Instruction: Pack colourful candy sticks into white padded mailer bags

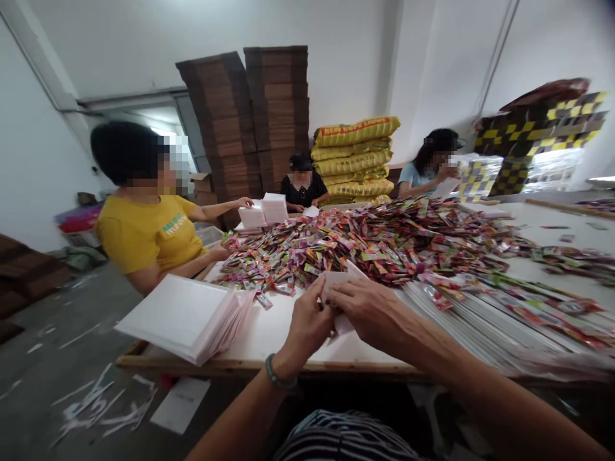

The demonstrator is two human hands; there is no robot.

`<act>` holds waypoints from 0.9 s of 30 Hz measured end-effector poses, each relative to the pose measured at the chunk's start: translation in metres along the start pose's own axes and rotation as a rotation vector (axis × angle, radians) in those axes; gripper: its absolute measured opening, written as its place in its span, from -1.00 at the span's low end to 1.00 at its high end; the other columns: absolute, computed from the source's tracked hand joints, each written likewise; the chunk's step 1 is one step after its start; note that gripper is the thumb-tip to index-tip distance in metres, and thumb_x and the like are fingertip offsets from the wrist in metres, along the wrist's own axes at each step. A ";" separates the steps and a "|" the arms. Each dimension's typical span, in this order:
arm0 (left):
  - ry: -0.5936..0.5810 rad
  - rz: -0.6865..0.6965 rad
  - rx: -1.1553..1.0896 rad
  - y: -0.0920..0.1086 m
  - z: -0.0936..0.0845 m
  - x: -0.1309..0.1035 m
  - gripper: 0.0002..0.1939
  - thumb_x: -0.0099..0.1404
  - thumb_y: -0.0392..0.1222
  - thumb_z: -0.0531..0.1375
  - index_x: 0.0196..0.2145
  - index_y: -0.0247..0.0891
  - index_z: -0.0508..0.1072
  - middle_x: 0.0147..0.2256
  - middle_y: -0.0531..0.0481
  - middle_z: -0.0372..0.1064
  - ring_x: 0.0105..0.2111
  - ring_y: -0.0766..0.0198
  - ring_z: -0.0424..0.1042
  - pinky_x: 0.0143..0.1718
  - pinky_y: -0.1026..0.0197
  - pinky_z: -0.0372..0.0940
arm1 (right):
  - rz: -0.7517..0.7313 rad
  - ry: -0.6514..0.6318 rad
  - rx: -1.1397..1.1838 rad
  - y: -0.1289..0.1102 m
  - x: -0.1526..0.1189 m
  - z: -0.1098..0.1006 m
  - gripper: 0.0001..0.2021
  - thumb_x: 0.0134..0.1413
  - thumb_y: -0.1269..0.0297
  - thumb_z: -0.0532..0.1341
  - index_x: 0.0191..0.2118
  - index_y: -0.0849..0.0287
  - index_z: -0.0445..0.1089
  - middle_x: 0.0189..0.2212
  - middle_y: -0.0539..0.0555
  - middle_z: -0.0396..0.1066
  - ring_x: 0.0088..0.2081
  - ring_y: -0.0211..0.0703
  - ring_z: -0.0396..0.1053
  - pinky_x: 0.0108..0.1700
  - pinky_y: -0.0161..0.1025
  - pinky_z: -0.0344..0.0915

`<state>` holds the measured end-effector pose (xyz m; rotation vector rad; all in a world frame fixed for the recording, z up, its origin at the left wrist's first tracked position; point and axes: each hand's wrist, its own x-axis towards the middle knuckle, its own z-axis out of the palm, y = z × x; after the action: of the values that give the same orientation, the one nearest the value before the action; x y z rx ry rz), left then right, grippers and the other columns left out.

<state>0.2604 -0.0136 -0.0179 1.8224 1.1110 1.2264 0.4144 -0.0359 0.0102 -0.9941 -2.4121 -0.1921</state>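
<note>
Over the near edge of the white table, my left hand (pixel 310 320) and my right hand (pixel 362 302) meet around a small white sheet (pixel 336 282) that looks like folded paper or card. Both hands have their fingers closed on it, and its lower part shows below my right fingers. Just beyond lies a wide heap of small colourful packets (pixel 346 240). To the left, a stack of white sheets or flat boxes (pixel 187 315) with pinkish edges rests on the table edge. At the right, long white strips or sheets (pixel 461 326) lie with packets on top.
A person in a yellow shirt (pixel 148 237) sits at the left, touching white stacks (pixel 262 212). Two more people work across the table. Cardboard piles (pixel 276 109) and yellow sacks (pixel 353 157) stand behind. Paper scraps (pixel 96 403) litter the floor.
</note>
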 end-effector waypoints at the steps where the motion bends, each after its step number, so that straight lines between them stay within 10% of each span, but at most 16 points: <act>1: 0.014 -0.083 -0.072 -0.004 -0.004 0.002 -0.43 0.19 -0.23 0.16 0.18 -0.32 0.33 -0.43 0.05 0.52 -0.53 0.30 0.48 -0.48 0.27 0.45 | -0.010 0.048 0.022 -0.002 0.000 0.004 -0.70 0.19 0.52 0.04 -0.06 0.24 0.43 -0.19 0.18 0.51 -0.16 -0.10 0.44 0.01 -0.11 0.31; 5: 0.186 -0.316 -0.348 -0.027 -0.016 0.011 -0.34 0.16 -0.17 0.28 0.20 -0.33 0.26 -0.42 0.09 0.48 -0.62 0.44 0.39 -0.56 0.39 0.36 | 0.052 0.345 0.118 -0.005 -0.009 0.063 -0.56 0.26 0.25 0.10 0.23 0.15 0.20 0.10 0.28 0.37 0.16 0.05 0.31 0.18 0.06 0.21; 8: 0.277 -0.405 -0.456 -0.037 -0.020 0.013 -0.21 0.14 -0.13 0.33 0.26 -0.33 0.16 -0.32 0.01 0.51 -0.54 0.41 0.45 -0.46 0.36 0.42 | 0.362 0.442 0.200 -0.003 -0.017 0.124 0.01 0.00 0.00 0.32 0.41 0.23 -0.25 0.34 0.43 -0.04 0.34 0.29 -0.01 0.22 0.21 0.15; 13: -0.028 -0.288 -0.394 -0.051 -0.035 0.009 -0.16 0.19 0.00 0.30 0.33 -0.23 0.07 -0.12 -0.14 0.50 -0.50 0.35 0.47 -0.46 0.30 0.42 | 0.735 0.309 0.645 0.013 0.003 0.184 -0.25 0.07 0.06 0.25 0.32 0.17 0.02 -0.01 0.26 0.46 -0.08 0.13 0.49 -0.11 0.02 0.46; 18: 0.235 -0.054 0.026 -0.124 -0.077 0.036 -0.02 -0.01 -0.02 0.43 0.30 -0.12 0.11 0.21 -0.23 0.24 -0.07 0.13 0.44 -0.06 0.10 0.38 | 0.862 0.242 1.023 0.033 0.029 0.176 -0.47 -0.01 0.00 0.33 0.04 0.19 0.42 -0.06 0.20 0.52 -0.06 0.10 0.48 0.00 0.04 0.43; 23: -0.314 -0.162 -0.144 -0.161 -0.089 0.073 -0.34 -0.14 0.16 0.44 -0.16 -0.33 0.49 -0.17 -0.15 0.51 -0.15 0.07 0.46 -0.10 0.07 0.37 | 0.839 0.218 1.205 0.051 0.041 0.138 -0.43 -0.26 0.15 0.49 -0.02 0.17 0.49 -0.03 0.12 0.51 -0.01 0.09 0.45 0.10 0.03 0.37; 27: -0.270 -0.102 -0.152 -0.140 -0.091 0.084 -0.43 -0.11 0.07 0.46 -0.21 -0.37 0.50 -0.24 -0.11 0.53 -0.21 0.13 0.46 -0.09 0.11 0.36 | 0.747 0.256 1.207 0.069 0.040 0.103 -0.55 -0.23 0.24 0.48 -0.10 0.14 0.54 -0.08 0.05 0.54 -0.04 0.02 0.46 0.07 -0.04 0.39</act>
<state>0.1518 0.1267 -0.0771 1.7328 0.9213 0.9463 0.3957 0.0708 -0.0623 -1.0238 -1.3189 1.1588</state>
